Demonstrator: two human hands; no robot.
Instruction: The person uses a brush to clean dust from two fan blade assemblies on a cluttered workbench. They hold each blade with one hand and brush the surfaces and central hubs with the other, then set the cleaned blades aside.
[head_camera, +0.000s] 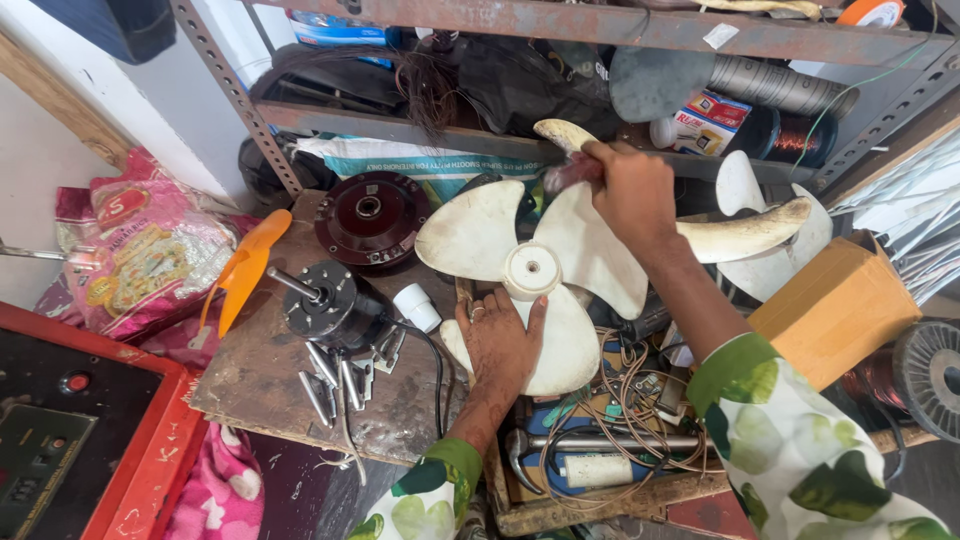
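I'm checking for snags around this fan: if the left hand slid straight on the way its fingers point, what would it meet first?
The left hand lies on a fan blade, fingers pointing up the picture. It would likely meet the white hub first; the thumb tip is almost there.

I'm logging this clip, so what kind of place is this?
Probably a small fan repair workshop: a cream plastic fan blade under both hands, a bare black electric motor on the worn wooden bench, cluttered rusty metal shelving.

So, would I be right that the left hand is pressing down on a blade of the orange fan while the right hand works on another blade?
Not quite: the head view shows the left hand on a cream-white fan, not orange. The right hand does work on another blade.
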